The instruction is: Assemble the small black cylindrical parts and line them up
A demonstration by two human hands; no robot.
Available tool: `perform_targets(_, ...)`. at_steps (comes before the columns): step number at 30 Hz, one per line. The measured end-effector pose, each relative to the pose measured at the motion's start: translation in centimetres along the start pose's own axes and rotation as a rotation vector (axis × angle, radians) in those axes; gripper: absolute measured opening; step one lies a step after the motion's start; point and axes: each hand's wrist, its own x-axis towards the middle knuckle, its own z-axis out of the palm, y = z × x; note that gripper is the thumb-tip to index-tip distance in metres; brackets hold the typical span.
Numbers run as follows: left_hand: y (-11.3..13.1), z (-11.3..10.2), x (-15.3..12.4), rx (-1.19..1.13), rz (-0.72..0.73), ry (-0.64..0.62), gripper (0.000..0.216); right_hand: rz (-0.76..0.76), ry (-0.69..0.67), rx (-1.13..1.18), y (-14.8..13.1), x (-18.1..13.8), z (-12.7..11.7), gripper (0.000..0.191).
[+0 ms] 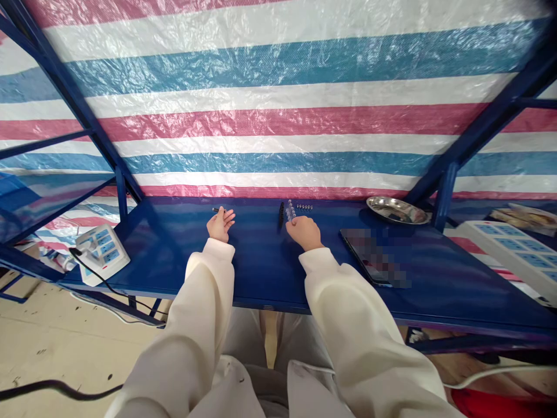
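Observation:
My left hand [221, 225] is over the left half of the blue table, palm partly turned up. Its thumb and index finger pinch a small dark rod-like piece [215, 209] with a pale end, while the other fingers extend to the right. My right hand [306, 232] has its fingers closed at the near end of a row of small clear plastic pieces [290, 208]. What lies between those fingertips is hidden. Just left of that row stands a line of small black pieces [281, 215]. Behind the right hand lies a short row of small shiny metal pieces [304, 207].
A dark phone [365, 258] lies on the blue table [261, 273], right of my right arm. An oval metal dish [398, 211] sits at the back right. White power strips stand at the left [102, 255] and right [513, 249]. Striped plastic sheeting [278, 122] hangs behind.

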Motion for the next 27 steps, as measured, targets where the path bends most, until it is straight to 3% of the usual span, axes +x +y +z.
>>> perform_targets(2, 0.1, 0.2, -0.4, 0.033, -0.042, -0.123, 0.022, -0.113, 0.075, 0.047, -0.3, -0.2, 0.0, 0.028)
perform_targets(6, -0.2, 0.8, -1.5, 0.130, -0.089, -0.508, 0.033, -0.368, 0.136, 0.219, -1.1, -1.0, 0.3, 0.036)
perform_targets(11, -1.1, 1.2, -2.3, 0.296, -0.162, -0.816, 0.044, -0.510, -0.008, 0.438, -2.1, -1.7, 0.8, 0.027)
perform_targets(14, -1.4, 1.2, -2.3, 0.320, -0.160, -0.872, 0.045, -0.537, -0.095, 0.470, -2.3, -1.7, 1.1, 0.028)
perform_targets(18, -1.3, 1.2, -2.4, 0.311, -0.160, -0.885, 0.047, -0.555, -0.110, 0.541, -2.2, -1.6, 1.5, 0.031)
perform_targets(27, -1.0, 1.3, -2.5, 0.302, -0.082, -0.736, 0.047, -0.511, -0.061, 0.643, -2.1, -1.5, 1.6, 0.034)
